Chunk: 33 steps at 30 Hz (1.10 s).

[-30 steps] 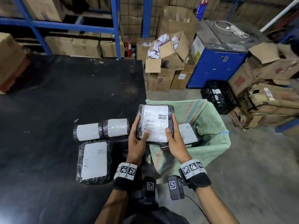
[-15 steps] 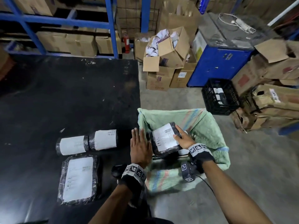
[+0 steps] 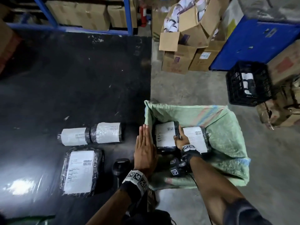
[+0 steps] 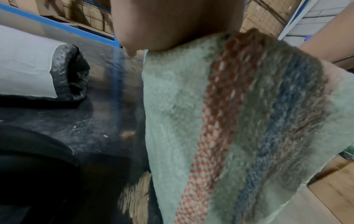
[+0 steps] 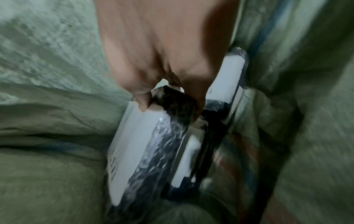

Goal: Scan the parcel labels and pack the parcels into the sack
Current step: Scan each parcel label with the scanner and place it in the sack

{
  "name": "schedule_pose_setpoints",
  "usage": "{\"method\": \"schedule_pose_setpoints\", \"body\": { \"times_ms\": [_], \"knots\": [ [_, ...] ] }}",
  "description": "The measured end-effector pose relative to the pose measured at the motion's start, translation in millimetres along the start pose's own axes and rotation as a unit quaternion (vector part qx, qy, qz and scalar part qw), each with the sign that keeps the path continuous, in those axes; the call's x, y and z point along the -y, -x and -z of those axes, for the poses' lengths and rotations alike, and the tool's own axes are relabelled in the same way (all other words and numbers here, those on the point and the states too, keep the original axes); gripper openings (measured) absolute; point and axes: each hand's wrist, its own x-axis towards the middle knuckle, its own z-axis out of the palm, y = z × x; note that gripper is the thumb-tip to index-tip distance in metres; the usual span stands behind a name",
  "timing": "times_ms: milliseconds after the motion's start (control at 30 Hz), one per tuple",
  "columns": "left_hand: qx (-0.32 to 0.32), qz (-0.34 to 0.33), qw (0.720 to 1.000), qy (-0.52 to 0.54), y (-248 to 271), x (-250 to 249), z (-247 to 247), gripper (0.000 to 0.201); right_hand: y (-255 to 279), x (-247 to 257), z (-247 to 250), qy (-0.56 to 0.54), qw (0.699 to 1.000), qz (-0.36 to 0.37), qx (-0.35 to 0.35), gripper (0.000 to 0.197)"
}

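Observation:
A green woven sack (image 3: 224,137) stands open on the floor against the black table's (image 3: 73,82) right edge. My right hand (image 3: 180,138) reaches inside it and grips the edge of a black-wrapped parcel with a white label (image 3: 164,134), also seen as the parcel (image 5: 138,136) held low in the sack (image 5: 47,75). A second labelled parcel (image 3: 195,138) lies in the sack to its right. My left hand (image 3: 145,146) lies flat with straight fingers on the sack's left rim (image 4: 191,106). On the table remain a rolled parcel (image 3: 90,133) and a flat parcel (image 3: 80,171).
A black handheld scanner (image 3: 119,166) lies on the table near my left wrist. Cardboard boxes (image 3: 183,51), a blue cabinet (image 3: 253,44) and a black crate (image 3: 248,83) stand on the concrete floor beyond the sack. Blue shelving (image 3: 65,17) with boxes runs behind the table.
The parcel went from both hands above the table down into the sack, carried by the right hand. My left hand let go and settled flat on the sack's left rim.

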Motion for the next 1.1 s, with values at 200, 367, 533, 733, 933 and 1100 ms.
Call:
{"method": "schedule_pose_setpoints", "body": {
  "times_ms": [200,367,533,733,933,1100],
  "knots": [
    [-0.002,0.01,1.0,-0.022,-3.2,2.5,-6.9,0.078,-2.2,-21.2,-13.0,0.036,0.999,-0.011,0.028,0.074],
    [0.005,0.004,1.0,-0.022,-1.3,-2.0,4.3,0.083,-8.8,-9.8,9.3,0.069,0.995,-0.037,0.061,0.061],
    [0.049,0.015,0.998,-0.023,-1.0,-3.3,19.5,0.081,7.1,40.3,43.0,0.126,0.984,-0.062,0.109,0.057],
    [0.068,0.038,0.997,0.027,-12.1,0.6,68.8,0.056,76.9,102.0,79.5,0.175,0.979,0.084,0.069,0.048],
    [-0.01,0.036,0.998,0.044,3.5,26.4,134.6,0.045,161.1,144.7,65.9,0.161,0.964,0.207,0.048,0.047],
    [-0.05,0.106,0.991,0.071,41.6,77.8,177.5,0.039,208.9,151.3,16.4,0.215,0.936,0.276,0.036,0.047]
  ]
}}
